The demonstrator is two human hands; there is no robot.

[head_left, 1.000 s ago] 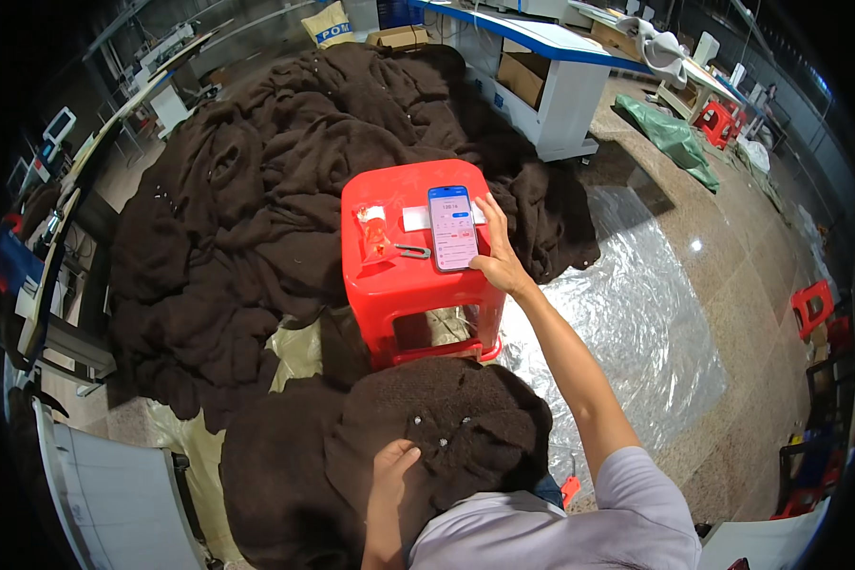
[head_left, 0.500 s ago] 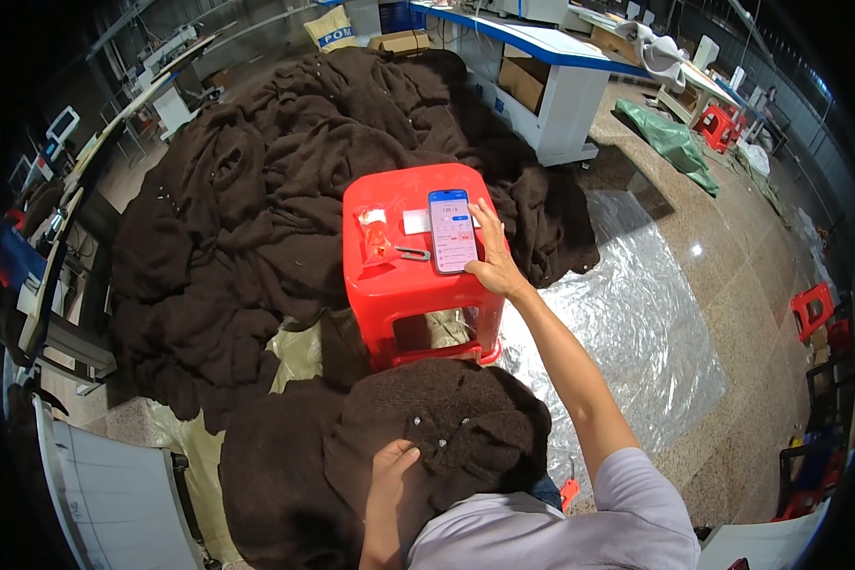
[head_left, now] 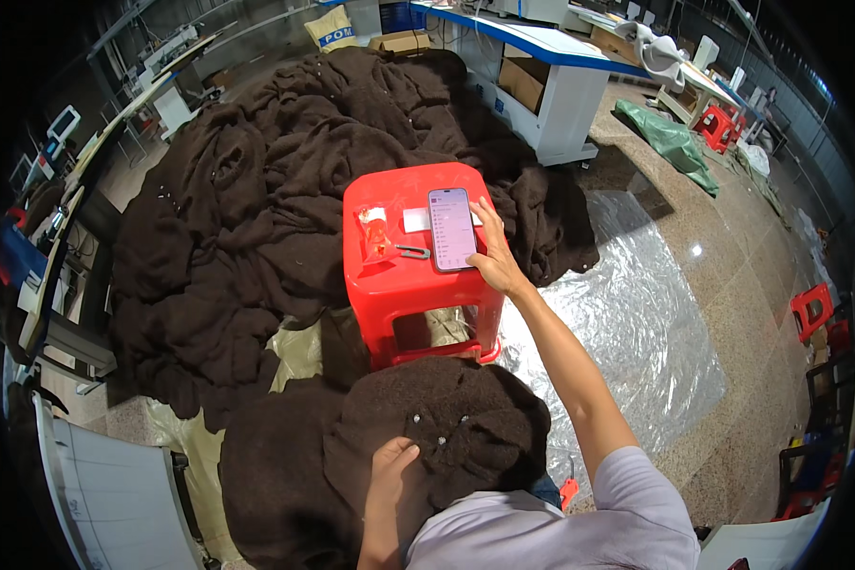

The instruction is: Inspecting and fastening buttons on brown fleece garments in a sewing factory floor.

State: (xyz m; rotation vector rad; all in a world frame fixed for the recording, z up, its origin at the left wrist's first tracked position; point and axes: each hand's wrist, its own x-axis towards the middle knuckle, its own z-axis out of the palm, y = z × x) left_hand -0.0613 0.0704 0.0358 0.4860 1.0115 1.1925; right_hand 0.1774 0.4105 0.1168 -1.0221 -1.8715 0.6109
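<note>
On the red plastic stool (head_left: 370, 271) lies a smartphone (head_left: 452, 233) with a lit, pale pinkish screen. My right hand (head_left: 496, 249) is at its right edge, thumb on the lower right corner of the screen, fingers stretched out along the side. A white piece of paper (head_left: 414, 220) shows partly under the phone. To its left are thread snips (head_left: 414, 252) and a clear packet with red contents (head_left: 377, 239). Dark brown knit fabric (head_left: 361, 408) covers my lap. My left hand (head_left: 394, 460) pinches it beside several small shiny studs (head_left: 442, 441).
A large heap of brown knit fabric (head_left: 256, 171) surrounds the stool's far and left sides. Clear plastic sheeting (head_left: 627, 313) covers floor at the right. A blue-edged white table (head_left: 560, 104) stands behind; a white panel (head_left: 114, 484) is at the near left. Red stools (head_left: 811, 312) stand farther right.
The phone's screen has switched from a page with a blue button to a plain list. The phone and my right thumb have shifted very slightly away from me. My left hand stays put.
</note>
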